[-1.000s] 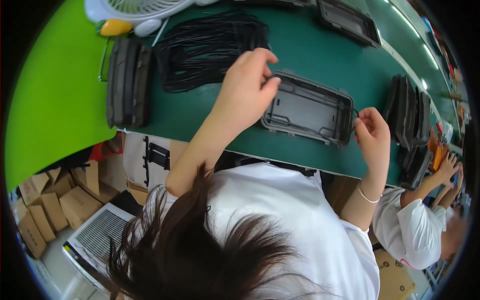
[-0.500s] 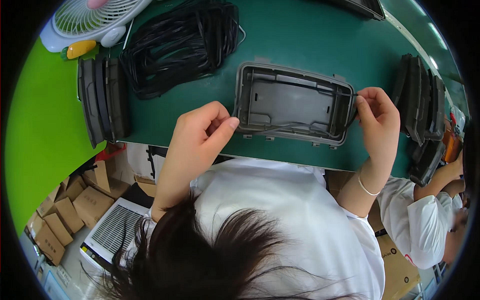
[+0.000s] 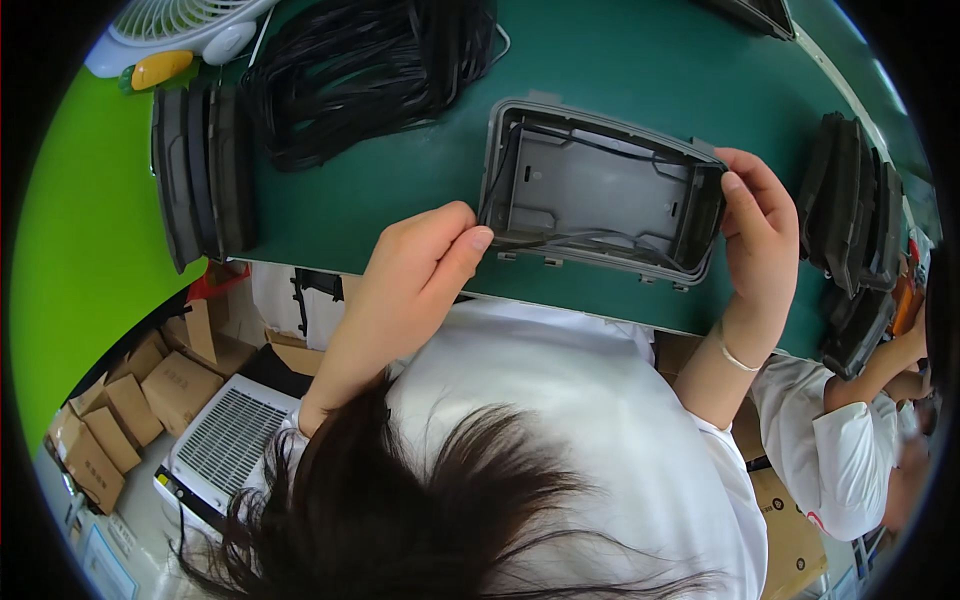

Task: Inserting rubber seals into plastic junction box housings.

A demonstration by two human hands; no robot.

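A grey rectangular plastic box shell (image 3: 604,128) lies open side up on the green table in front of me. Inside it runs a thin black sealing strip (image 3: 590,235), looped loosely along the walls. My left hand (image 3: 425,262) is closed in a pinch at the box's near left corner, where the strip comes up to the fingertips. At the far right corner, my right hand (image 3: 757,215) grips the rim, thumb on top and fingers outside the wall. Whether the strip also lies under that thumb is hard to see.
A large coil of black strip (image 3: 365,75) lies at the far left. Dark shells stand stacked at the left (image 3: 205,175) and right (image 3: 850,205). Beyond are a white fan (image 3: 180,22) and an orange-yellow tool (image 3: 162,68). A co-worker's arm (image 3: 880,372) reaches in at right.
The box has shifted a little right. My right hand went from holding the strip beside the box to gripping its rim. My left hand still pinches at the left corner.
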